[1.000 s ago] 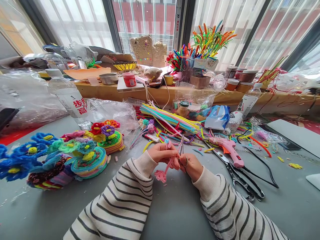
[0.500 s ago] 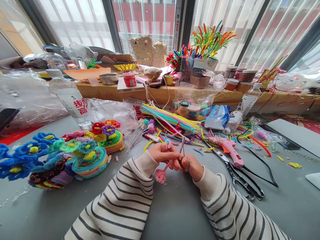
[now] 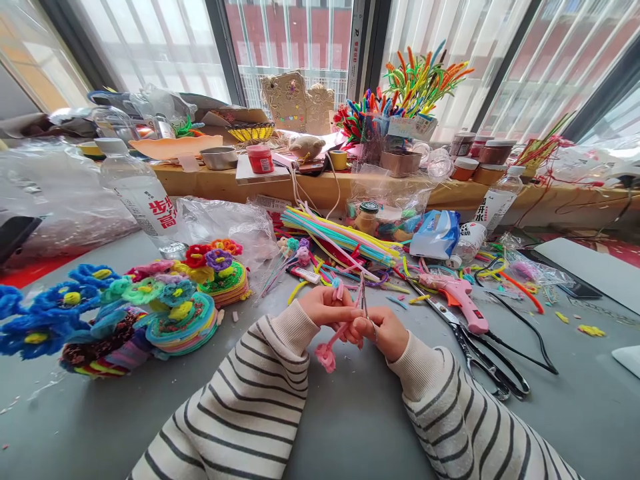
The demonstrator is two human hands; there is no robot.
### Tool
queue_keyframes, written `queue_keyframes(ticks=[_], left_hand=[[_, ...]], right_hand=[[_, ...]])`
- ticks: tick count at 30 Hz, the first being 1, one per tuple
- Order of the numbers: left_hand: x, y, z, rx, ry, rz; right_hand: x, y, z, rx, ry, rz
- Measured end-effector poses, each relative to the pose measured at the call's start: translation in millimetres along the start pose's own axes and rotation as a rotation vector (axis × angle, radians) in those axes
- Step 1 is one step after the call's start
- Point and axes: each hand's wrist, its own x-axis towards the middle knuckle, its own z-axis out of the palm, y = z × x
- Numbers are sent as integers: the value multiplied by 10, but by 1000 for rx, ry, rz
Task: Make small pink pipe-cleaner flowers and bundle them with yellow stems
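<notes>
A pink pipe cleaner flower [image 3: 326,358] dangles below my left hand [image 3: 325,312], whose fingers pinch its fuzzy stem. In my right hand [image 3: 390,331] is a small pair of scissors [image 3: 365,308], the blades pointing up and away from me. Both hands meet at the middle of the table, and the scissors' blades stand close against the pink stem. My fingers partly hide the handles and where the stem runs. Tiny pink scraps lie on the grey table [image 3: 350,427] below.
Pipe cleaner flower pots [image 3: 181,320] stand at left. A pink glue gun [image 3: 463,300] and large black-handled scissors [image 3: 480,353] lie at right, with a cord beside them. Behind my hands are loose pipe cleaners [image 3: 340,237], a glass jar [image 3: 367,217] and water bottles [image 3: 145,193].
The pink flower has swung slightly right and turned more sideways. My right hand has tilted, and the scissors' blades have shifted slightly left. Both hands keep their grip.
</notes>
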Motion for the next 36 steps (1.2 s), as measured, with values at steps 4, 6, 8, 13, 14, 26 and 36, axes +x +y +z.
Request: queue_keyframes(ticks=[4,6,8,13,14,26,36], left_hand=[[-15,28,13,3,64,-22],[-21,39,16,6,77,-26],[-23,44,14,13,87,-25],[-22,45,-4,-11,60,-19],[-22,45,-5,-23,52,-13],[-43,44,-2,15,-42,7],[-11,34,-6,-41,9,2]], right_hand=[[-2,3,8,-52,56,29],[-1,9,11,-61,64,48],[-3,18,13,-76,60,70],[-11,46,17,-67,54,66],[-11,47,17,-67,52,59],[11,79,-11,-29,-28,-4],[-4,144,14,49,53,19]])
